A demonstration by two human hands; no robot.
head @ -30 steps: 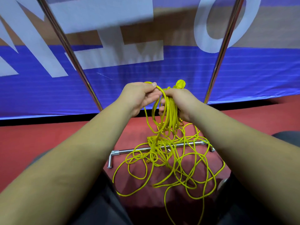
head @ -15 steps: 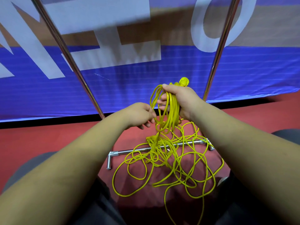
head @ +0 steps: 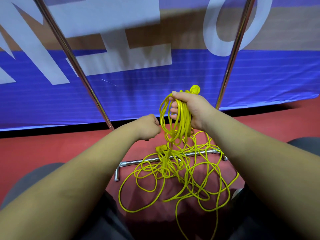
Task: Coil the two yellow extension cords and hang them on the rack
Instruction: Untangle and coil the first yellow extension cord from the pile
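While the right grip (head: 188, 110) is raised in front of the rack, its fingers and thumb are curled tight round the top of a coil (head: 183, 118) of yellow cord. The gathered loops hang straight down from the fist. A yellow plug (head: 195, 89) pokes up just above the knuckles.

The left grip (head: 149, 127) sits lower and to the left, just beside the hanging loops. Its fingers are curled into a fist near the outermost strand. I cannot tell whether it pinches that strand or holds nothing.

Below both grips, strands run from the foot of the coil into a loose tangle (head: 168, 163) on the red floor (head: 52, 149). The tangle sprawls across the rack's chrome base bar (head: 149, 160) and spreads toward the person's dark trouser legs (head: 34, 179). A flat yellow block (head: 160, 147) lies at the tangle's far edge, just behind the bar. The two cords cannot be told apart in the heap.

Two chrome uprights rise from the base, a left one (head: 76, 66) and a right one (head: 235, 49). The right grip and its coil are between them, nearer the right one. A blue banner (head: 155, 94) with large pale letters stands behind.
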